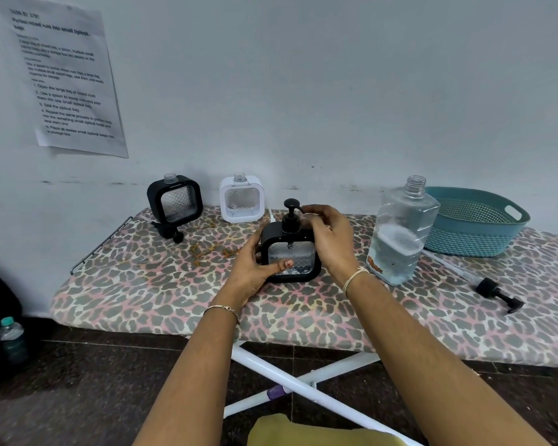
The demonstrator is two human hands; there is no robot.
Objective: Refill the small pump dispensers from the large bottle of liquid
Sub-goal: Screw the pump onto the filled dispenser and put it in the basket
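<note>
1. Just left of the large bottle [400, 239], and nearer the person, the black dispenser [303, 262] stood upright on the ironing board [142, 284] with its pump head [291, 217] set in the neck.
2. The left grip [252, 268] held the side of the body turned away from the bottle. Its thumb lay across the clear front window and its fingers curled round behind, which looked a sound brace against twisting.
3. The right grip [331, 243], between this dispenser and the bottle, was curled round the pump collar with its fingertips up by the spout. Whether the collar was fully threaded could not be told, nor how full the window was.
4. The step in hand was probably screwing the pump home. It would go best with the base kept flat on the board, the collar turned rather than the spout, the pump held straight so the threads did not cross, and the turning stopped once snug. Pressing on the head risked a squirt.
5. The bottle stood uncapped and partly full just beside the right forearm, so a swinging elbow could tip it.
6. Farther left of the bottle, by the wall, the white dispenser [241, 198] and a second black dispenser [174, 199] stood with open necks, apparently awaiting their turn. One loose pump [168, 230] lay by the latter. Another pump [496, 292] lay right of the bottle, before the teal basket [464, 243].
</note>
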